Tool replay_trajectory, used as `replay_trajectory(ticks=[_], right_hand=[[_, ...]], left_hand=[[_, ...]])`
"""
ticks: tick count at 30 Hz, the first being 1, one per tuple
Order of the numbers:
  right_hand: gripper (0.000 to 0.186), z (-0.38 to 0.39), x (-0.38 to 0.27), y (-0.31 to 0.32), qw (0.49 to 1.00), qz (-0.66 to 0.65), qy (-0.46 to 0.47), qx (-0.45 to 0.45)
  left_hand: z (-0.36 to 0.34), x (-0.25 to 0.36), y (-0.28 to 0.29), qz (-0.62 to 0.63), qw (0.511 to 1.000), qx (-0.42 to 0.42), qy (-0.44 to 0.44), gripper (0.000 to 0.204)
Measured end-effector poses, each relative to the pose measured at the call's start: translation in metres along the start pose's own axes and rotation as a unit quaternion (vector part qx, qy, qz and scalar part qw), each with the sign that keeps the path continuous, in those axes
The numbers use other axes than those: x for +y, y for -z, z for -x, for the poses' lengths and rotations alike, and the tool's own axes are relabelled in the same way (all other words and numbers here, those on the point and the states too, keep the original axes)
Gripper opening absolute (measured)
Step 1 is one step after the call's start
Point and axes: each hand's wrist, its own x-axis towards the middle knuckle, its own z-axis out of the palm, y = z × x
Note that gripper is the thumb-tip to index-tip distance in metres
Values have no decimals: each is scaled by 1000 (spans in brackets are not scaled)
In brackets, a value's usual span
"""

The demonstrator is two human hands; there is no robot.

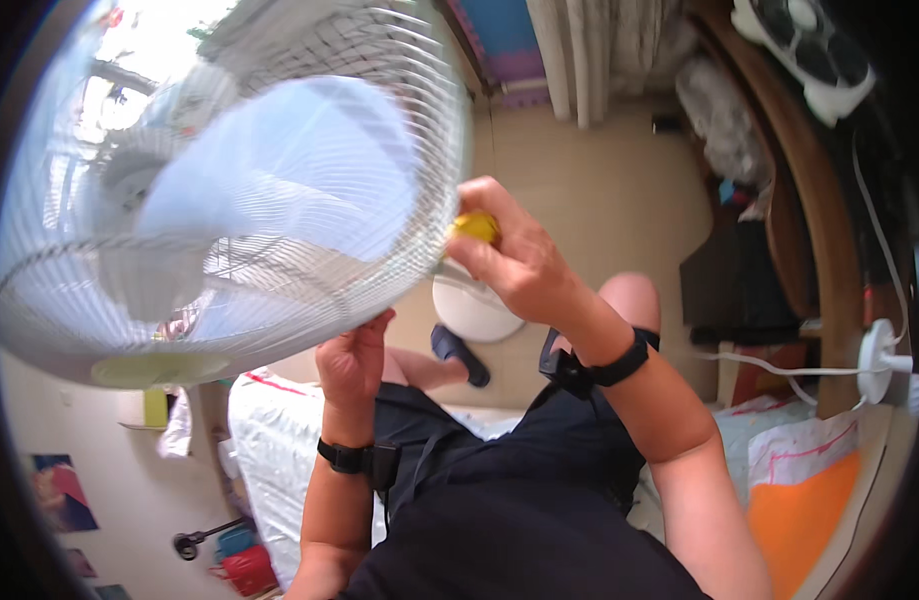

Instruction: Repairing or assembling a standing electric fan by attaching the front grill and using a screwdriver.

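A large electric fan (279,165) with pale blue blades leans over the upper left, its white wire grille close in front of me. My right hand (514,250) is closed around a short yellow handle (476,228), held against the right rim of the grille. Whatever extends from the handle is hidden. My left hand (352,360) grips the lower rim of the grille, its fingers partly out of sight behind it. The fan's round white base (474,303) shows on the floor beneath.
I sit on a bed with a pale sheet (264,425). To the right stand a wooden desk edge (824,250), a small white clip-on device (879,362) with cables and an orange cloth (804,520). Light curtains (584,60) hang at the back.
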Motion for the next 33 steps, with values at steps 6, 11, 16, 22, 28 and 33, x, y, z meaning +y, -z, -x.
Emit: replay_trajectory(ticks=[6, 11, 16, 22, 28, 33], right_hand=[[24, 8, -22, 1, 990, 41, -97, -98], [10, 7, -22, -12, 956, 281, -78, -26], [35, 14, -7, 0, 909, 402, 66, -91], [41, 14, -41, -20, 930, 291, -221, -36], [50, 23, -27, -26, 966, 248, -72, 9], [41, 18, -41, -4, 928, 273, -243, -70]], left_hand=[[2, 3, 6, -12, 999, -36, -19, 27], [3, 3, 3, -156, 981, -47, -102, 24], [-2, 6, 9, -65, 991, -84, -77, 34], [-3, 9, 11, 15, 996, -75, -38, 42], [-1, 8, 4, 4, 998, -63, -29, 43], [1, 10, 3, 15, 998, -65, -21, 37]])
